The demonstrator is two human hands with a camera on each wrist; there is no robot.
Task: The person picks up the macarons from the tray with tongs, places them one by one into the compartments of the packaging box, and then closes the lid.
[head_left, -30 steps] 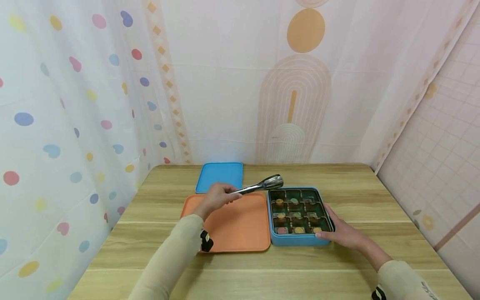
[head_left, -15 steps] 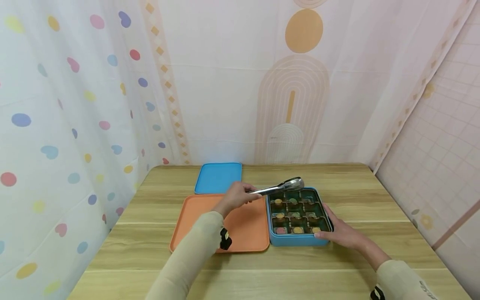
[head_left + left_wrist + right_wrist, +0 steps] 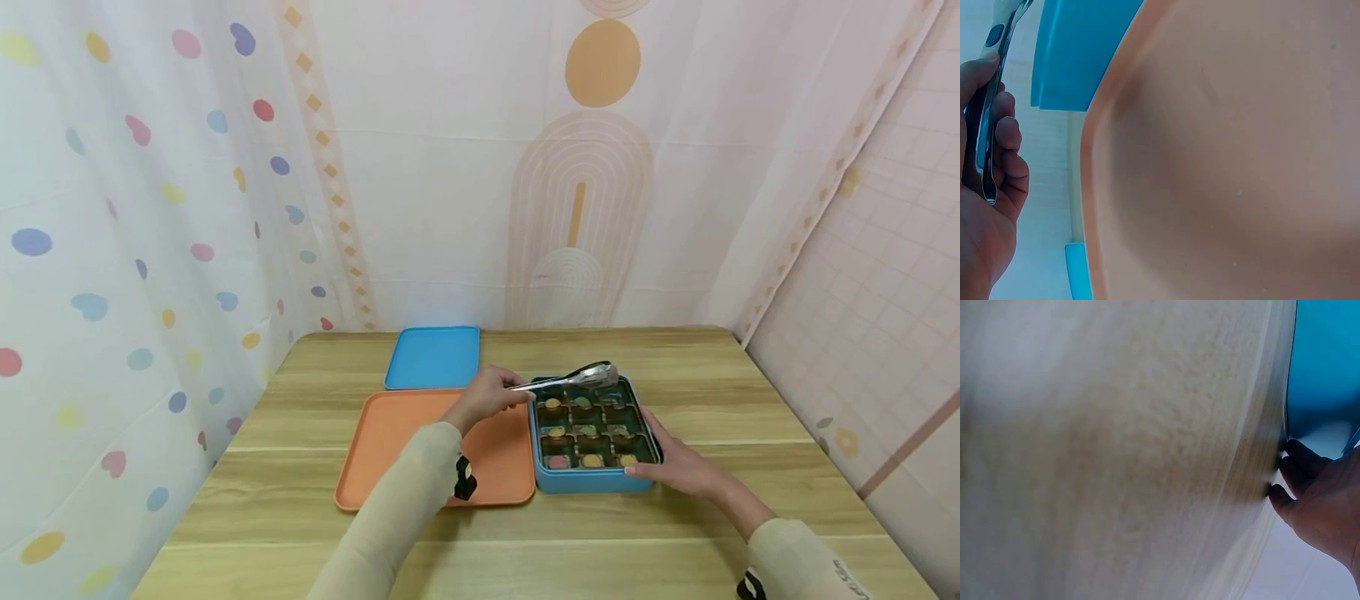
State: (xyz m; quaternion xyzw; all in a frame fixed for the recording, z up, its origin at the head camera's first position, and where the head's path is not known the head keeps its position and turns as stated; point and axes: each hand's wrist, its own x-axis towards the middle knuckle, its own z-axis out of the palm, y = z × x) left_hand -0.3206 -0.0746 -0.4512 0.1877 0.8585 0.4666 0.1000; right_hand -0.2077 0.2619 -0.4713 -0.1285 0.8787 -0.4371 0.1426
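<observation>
My left hand (image 3: pixel 489 394) holds a pair of metal tongs (image 3: pixel 597 374) by the handle, thumb on top and fingers wrapped beneath. The tongs point right, their heads over the back row of a blue square box (image 3: pixel 588 481). A dark divided insert with several compartments fills the box. Small round yellow, green and pink pieces, like sweets or cookies, sit in them, including a pink piece (image 3: pixel 558 462) at the front left. My right hand (image 3: pixel 678 464) grips the box's front right corner, thumb on the front rim and fingers along the right wall.
An orange tray (image 3: pixel 390 467) lies flat left of the box, close beside it, under my left forearm. Behind the tray lies a shallow blue square lid (image 3: pixel 433 358). All stand on a wooden table (image 3: pixel 570 550), with a patterned curtain (image 3: pixel 450 167) behind.
My left hand has moved right with the tongs, which have gone from the box's back left corner to over its back right. The right hand stays on the box.
</observation>
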